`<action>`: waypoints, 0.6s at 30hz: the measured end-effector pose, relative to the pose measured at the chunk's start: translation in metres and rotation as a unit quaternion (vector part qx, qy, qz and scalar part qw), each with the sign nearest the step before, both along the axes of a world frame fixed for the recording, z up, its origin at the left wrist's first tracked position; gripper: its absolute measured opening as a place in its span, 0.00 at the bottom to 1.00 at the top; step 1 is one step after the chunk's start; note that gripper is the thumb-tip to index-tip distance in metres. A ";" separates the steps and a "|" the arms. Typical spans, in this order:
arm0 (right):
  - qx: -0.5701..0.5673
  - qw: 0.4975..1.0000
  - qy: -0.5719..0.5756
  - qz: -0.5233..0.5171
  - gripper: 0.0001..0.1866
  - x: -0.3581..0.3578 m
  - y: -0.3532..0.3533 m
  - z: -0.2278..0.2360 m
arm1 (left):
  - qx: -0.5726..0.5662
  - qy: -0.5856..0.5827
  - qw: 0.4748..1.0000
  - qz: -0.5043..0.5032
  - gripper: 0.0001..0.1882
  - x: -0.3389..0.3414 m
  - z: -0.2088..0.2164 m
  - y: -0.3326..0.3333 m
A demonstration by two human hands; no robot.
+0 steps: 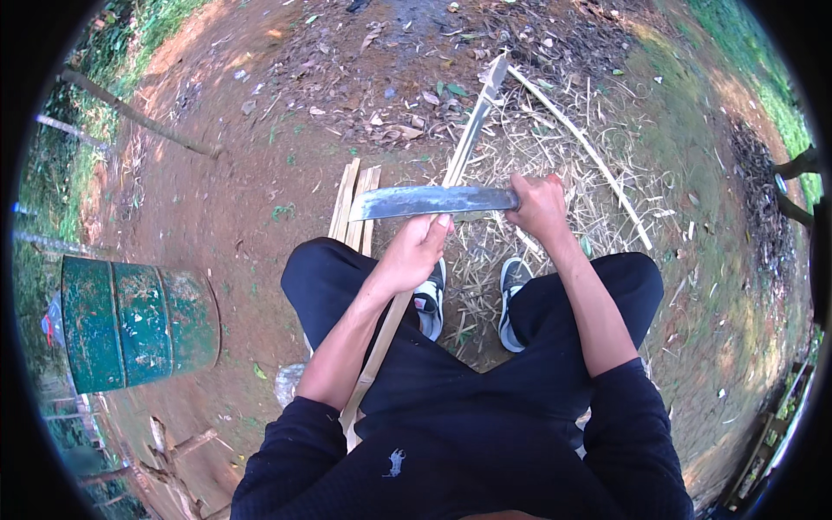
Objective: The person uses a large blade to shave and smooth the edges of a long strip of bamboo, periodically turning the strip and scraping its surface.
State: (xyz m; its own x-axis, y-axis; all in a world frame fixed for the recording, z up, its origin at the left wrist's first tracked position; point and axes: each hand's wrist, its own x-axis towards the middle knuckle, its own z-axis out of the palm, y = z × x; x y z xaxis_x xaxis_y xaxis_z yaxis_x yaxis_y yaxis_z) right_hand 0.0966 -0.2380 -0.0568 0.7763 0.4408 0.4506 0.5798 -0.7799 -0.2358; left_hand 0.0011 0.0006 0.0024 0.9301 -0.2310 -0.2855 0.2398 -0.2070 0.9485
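Note:
My right hand (541,204) is closed round the handle of a machete (425,201), whose broad grey blade points left. The blade lies across a long split bamboo strip (469,139) just beyond my left hand. My left hand (414,253) grips that strip, thumb on top. The strip slants from beside my left hip, over my left thigh, to the ground ahead. Most of the machete's handle is hidden in my right fist. Several cut bamboo slats (354,204) lie beside my left knee.
Pale shavings (555,147) cover the ground before my feet, and a thin curved strip (589,149) lies among them. To the left stands a rusty green drum (139,322). Dry leaves (394,130) are scattered ahead. Cut branches (178,459) lie at the lower left.

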 end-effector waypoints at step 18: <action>0.253 0.934 0.190 -0.163 0.06 0.013 -0.013 0.045 | -0.247 0.081 0.966 -0.004 0.14 -0.001 0.010 0.007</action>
State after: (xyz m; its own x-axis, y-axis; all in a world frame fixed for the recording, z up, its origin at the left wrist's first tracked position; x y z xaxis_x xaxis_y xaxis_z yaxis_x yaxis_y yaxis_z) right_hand 0.1095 -0.2511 -0.0115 0.9786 -0.0425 0.2011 0.1294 -0.6328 -0.7634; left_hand 0.0000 0.0074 0.0121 0.8798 -0.3838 -0.2805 0.3939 0.2582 0.8822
